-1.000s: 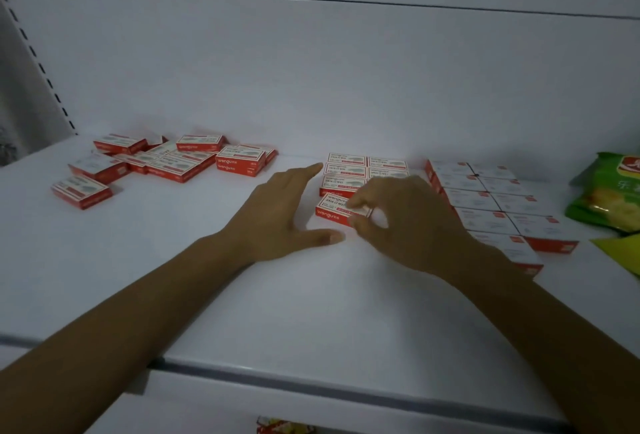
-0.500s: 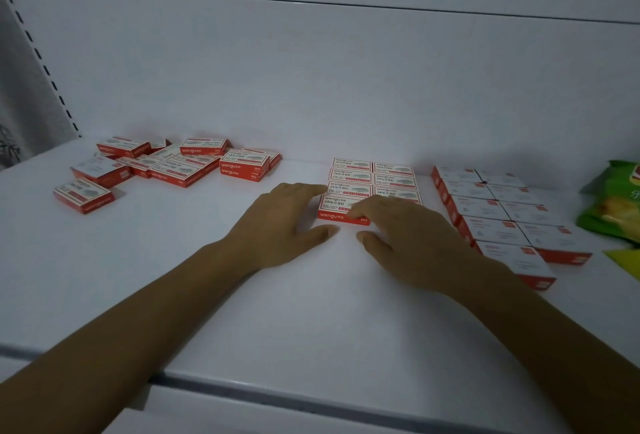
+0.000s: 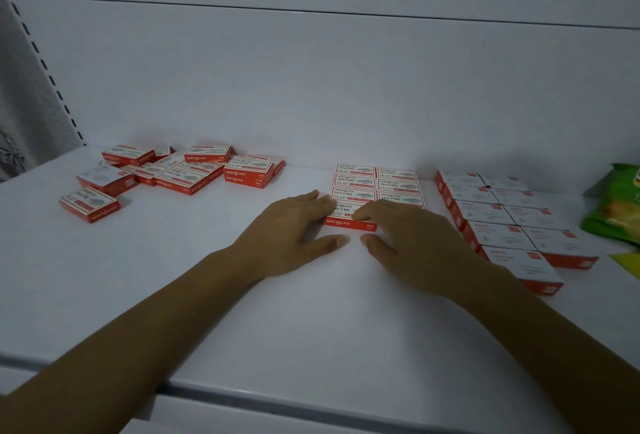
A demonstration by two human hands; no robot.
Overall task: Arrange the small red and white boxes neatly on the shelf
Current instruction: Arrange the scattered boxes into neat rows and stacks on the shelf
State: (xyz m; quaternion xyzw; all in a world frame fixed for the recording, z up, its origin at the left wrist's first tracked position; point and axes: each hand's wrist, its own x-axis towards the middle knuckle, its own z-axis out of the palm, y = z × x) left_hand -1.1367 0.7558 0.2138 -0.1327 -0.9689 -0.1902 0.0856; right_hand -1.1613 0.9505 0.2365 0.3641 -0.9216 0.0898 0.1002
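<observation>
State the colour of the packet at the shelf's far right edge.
Green, with some yellow, going by the packet in the head view, the only view; it is partly cut off.

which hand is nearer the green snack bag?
Right. The right hand rests at the middle block of boxes, well left of the green snack bag; the left hand lies further left.

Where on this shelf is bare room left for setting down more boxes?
The widest bare patch is the shelf front, between the forearms and out to the front edge. Another lies between the loose pile and the middle block. The gap between that block and the right block is narrow. The far right holds a green packet.
</observation>
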